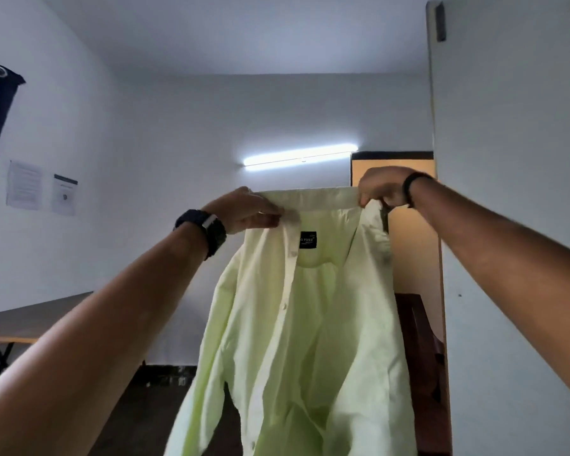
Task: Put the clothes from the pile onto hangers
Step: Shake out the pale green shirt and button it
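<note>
Both my left hand (244, 210) and right hand (380, 187) pinch the shirt (297, 324) collar at 12 o'clock; I'd keep it taut for a hanger

I see both arms raised, holding a pale lime-green shirt (297, 324) up by its collar. My left hand (244, 210) pinches the collar's left end, a dark watch (201, 230) on that wrist; my right hand (380, 187) grips the right end, a black band (410, 185) on the wrist. The shirt hangs open, its black neck label (308, 240) facing me. Behind it glows a tube light (300, 157) on the wall, papers (42, 189) are posted at left, and a table (30, 319) stands below them.
</note>
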